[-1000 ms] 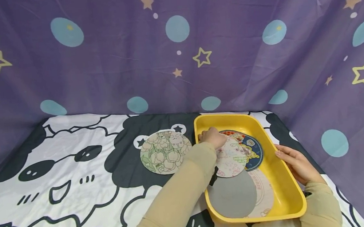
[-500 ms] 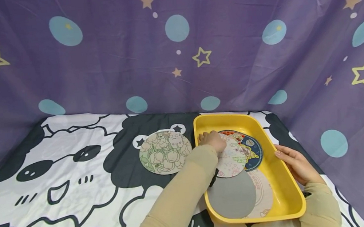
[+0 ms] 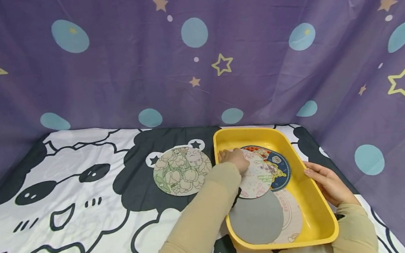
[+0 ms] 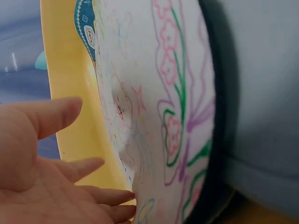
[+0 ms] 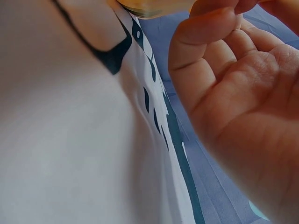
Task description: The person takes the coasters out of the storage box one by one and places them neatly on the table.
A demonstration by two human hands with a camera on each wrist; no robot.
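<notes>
In the head view my left hand is inside the yellow tray, at the left edge of a white round mat with coloured line drawings. The left wrist view shows its fingers loosely extended, tips right at the edge of the white mat. Under that mat lies a dark blue round mat, partly covered. A plain grey round mat overlaps a pale pink one at the tray's near end. My right hand holds the tray's right rim, thumb on top and fingers outside.
A round mat with green and beige flowers lies left of the tray on the black-and-white cartoon cloth. A purple curtain with stars and blue ovals rises behind and along the sides.
The left hand has shifted slightly at the white mat's left edge. The right hand keeps its hold on the rim, and the mats stay in place. The head view drifts slightly.
</notes>
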